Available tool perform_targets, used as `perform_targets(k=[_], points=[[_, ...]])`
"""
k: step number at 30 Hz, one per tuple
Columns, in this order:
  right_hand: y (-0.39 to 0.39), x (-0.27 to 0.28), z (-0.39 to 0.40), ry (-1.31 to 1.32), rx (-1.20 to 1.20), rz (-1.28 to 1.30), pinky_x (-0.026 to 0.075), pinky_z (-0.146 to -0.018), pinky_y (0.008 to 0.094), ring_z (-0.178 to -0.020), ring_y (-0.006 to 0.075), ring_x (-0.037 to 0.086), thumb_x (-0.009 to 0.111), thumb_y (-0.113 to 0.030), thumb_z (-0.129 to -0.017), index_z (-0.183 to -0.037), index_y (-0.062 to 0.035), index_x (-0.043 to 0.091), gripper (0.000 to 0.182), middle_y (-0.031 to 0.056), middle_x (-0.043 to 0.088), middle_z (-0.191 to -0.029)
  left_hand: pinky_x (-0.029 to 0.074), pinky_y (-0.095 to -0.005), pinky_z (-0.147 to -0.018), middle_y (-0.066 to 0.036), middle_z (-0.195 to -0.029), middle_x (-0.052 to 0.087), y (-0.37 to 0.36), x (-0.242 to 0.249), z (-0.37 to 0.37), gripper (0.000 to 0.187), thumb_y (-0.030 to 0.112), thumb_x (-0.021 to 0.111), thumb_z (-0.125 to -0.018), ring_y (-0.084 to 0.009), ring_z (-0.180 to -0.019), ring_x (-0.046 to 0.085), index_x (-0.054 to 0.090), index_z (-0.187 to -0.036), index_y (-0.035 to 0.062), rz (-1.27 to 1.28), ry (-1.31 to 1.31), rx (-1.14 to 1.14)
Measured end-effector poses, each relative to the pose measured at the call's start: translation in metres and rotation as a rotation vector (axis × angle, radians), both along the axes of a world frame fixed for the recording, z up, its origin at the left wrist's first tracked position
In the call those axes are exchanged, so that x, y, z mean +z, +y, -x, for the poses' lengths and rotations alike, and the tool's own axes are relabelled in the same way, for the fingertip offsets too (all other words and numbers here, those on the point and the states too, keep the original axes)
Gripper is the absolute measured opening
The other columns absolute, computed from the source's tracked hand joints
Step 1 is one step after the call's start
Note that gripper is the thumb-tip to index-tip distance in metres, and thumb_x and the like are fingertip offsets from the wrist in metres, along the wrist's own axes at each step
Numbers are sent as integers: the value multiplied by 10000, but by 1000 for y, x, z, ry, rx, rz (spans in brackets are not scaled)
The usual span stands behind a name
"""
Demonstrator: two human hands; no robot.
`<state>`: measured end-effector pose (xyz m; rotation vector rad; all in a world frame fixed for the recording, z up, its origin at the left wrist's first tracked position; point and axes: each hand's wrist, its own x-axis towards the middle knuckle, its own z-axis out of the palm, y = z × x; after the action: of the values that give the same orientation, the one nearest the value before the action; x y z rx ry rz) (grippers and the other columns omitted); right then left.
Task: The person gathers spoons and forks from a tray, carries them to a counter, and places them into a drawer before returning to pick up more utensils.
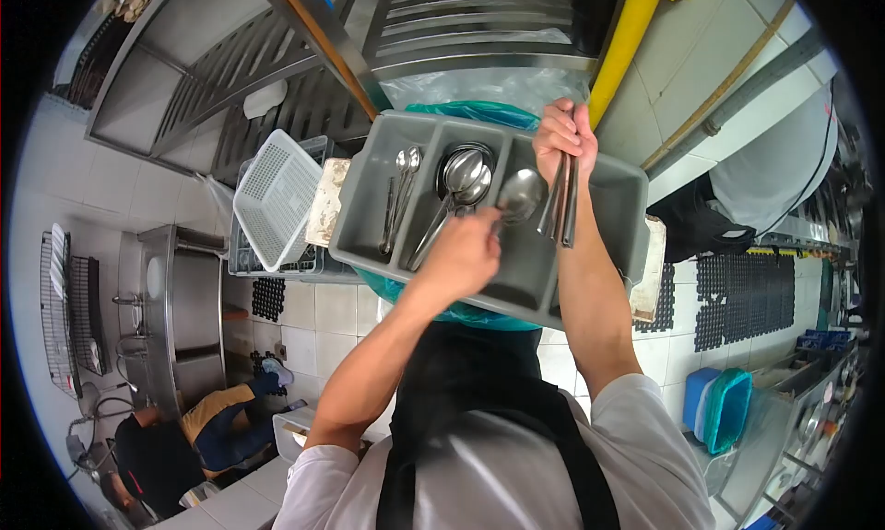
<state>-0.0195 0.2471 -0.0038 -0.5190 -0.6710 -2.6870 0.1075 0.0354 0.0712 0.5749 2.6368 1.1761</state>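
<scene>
A grey cutlery tray [507, 274] with several long compartments lies in front of me. My left hand [461, 256] is closed over its middle, gripping a large metal spoon [522, 191] near the base of its bowl; motion blurs the fingers a little. My right hand [564, 138] is raised over the tray's right side, closed around a bunch of metal cutlery [564, 209]. Slim handles point down toward me, while the upper ends are hidden in the fist. Large serving spoons [464, 172] are piled in the second compartment, and small spoons [403, 184] lie in the leftmost one.
A white perforated basket [275, 200] sits on a crate left of the tray. Slatted metal racks [479, 23] and a yellow pipe [630, 46] stand ahead. A person [171, 452] is at lower left near a steel sink [196, 290]. Blue and green bins [728, 410] stand at right.
</scene>
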Motion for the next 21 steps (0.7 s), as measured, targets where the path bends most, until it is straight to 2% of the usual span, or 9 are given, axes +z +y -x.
perform_targets(k=[4, 7, 11, 14, 17, 18, 21], points=[[1, -3, 3, -32, -17, -46, 415, -457, 186, -625, 107, 437, 542, -285, -1033, -1033, 45, 552, 330, 48, 431, -762, 479, -574, -803, -300, -906, 666, 27, -45, -11, 393, -15, 550, -851, -501, -897, 633, 529, -1241, -64, 66, -40, -132], [2, -3, 4, -37, -23, -65, 417, -470, 188, -624, 107, 429, 557, -277, -1025, -1028, 45, 554, 322, 46, 426, -763, 477, -580, -813, -316, -911, 660, 38, -59, -17, 420, -22, 552, -851, -510, -898, 629, 511, -1268, -63, 140, -77, -87], [3, 0, 1, -108, -79, -59, 442, -444, 196, -594, 116, 432, 520, -231, -1038, -1003, 65, 529, 298, 51, 414, -741, 495, -550, -804, -333, -1016, 645, 31, -62, -25, 423, -42, 524, -855, -508, -883, 629, 517, -1278, -66, 16, 14, -72], [2, -1, 2, -116, -84, -63, 435, -439, 198, -592, 115, 427, 507, -252, -1044, -1002, 64, 531, 319, 49, 409, -733, 515, -493, -766, -305, -1117, 634, 19, -32, -31, 363, -49, 511, -850, -479, -853, 647, 548, -1210, -56, -3, -121, -19], [2, -2, 3, -104, -62, -62, 422, -449, 201, -602, 114, 422, 520, -271, -1037, -1003, 58, 539, 332, 47, 410, -737, 517, -443, -727, -261, -1056, 663, -1, -28, -33, 283, -37, 507, -846, -426, -815, 665, 562, -1124, -38, -169, -149, 68], [3, -4, 4, -93, -43, -58, 415, -462, 203, -613, 114, 420, 542, -275, -1025, -1002, 54, 548, 330, 46, 411, -742, 499, -555, -778, -232, -899, 679, -7, -26, -32, 327, 3, 541, -825, -445, -911, 661, 567, -1150, 31, -144, -127, 134], [4, -5, 5, -94, -37, -77, 406, -474, 209, -623, 115, 417, 560, -282, -1015, -1001, 51, 555, 333, 45, 412, -743, 504, -555, -786, -244, -909, 676, -27, -12, -16, 264, 11, 553, -828, -440, -916, 668, 571, -1092, 3, 19, -2, 203]])
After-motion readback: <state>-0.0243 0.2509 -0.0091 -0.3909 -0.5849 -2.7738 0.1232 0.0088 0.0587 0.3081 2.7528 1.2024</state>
